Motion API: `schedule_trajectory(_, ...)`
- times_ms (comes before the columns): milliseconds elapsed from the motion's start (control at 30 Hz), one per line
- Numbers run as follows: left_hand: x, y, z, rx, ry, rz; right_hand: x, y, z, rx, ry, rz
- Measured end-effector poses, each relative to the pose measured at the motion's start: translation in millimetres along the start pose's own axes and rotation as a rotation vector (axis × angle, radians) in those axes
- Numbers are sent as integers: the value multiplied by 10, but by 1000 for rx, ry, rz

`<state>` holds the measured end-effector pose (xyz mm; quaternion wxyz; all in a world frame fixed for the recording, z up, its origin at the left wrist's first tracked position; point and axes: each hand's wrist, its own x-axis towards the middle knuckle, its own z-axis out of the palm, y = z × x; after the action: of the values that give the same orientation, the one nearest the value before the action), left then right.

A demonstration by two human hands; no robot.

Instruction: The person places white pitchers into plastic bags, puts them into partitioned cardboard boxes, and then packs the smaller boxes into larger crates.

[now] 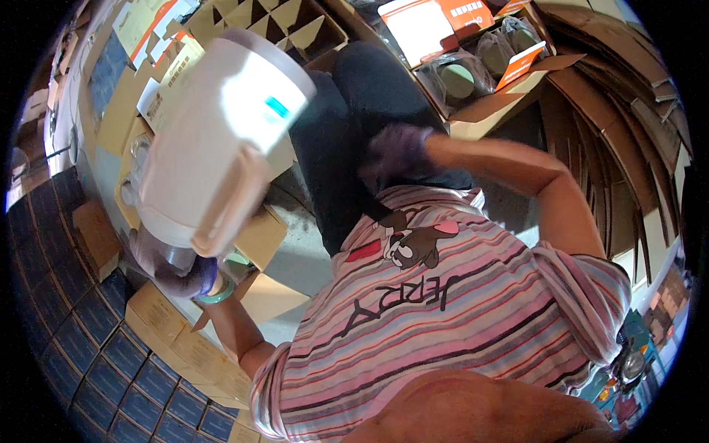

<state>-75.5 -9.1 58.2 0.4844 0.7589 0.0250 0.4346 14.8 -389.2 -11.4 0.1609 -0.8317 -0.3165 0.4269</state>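
A white jug with a side handle (221, 140) looms large at the left, tilted and slightly blurred, with a small blue rectangle on its side. My left hand (173, 269), in a purple-grey glove, grips it at its lower end; part of the fingers is behind it. A green bangle circles that wrist. My right hand (399, 151), also gloved, is over my dark trousers. Motion smears its fingers, and I cannot make out anything in them.
An open carton (473, 111) at the upper right holds several plastic-wrapped cups and orange-white cards. A divided carton (269, 26) stands at the top. Flattened cardboard (613, 140) is stacked at the right. Dark blue boxes (88, 354) fill the lower left beside brown cartons (173, 332).
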Motion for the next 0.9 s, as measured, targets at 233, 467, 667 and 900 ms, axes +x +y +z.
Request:
schedule_trajectory(233, -17, -4, -135, 165, -125, 206, -249, 191, -350, 982, 582, -40)
schedule_trajectory(467, -130, 297, 135, -311, 341, -259, -491, 148, -687, 353, 716, -689)
schedule_trajectory(667, -556, 362, -160, 2, 329, -198, -86, 273, -129, 264, 554, -540)
schedule_trajectory(900, -1543, 85, -299, 445, 58, -306, -34, 331, -104, 149, 690, -295)
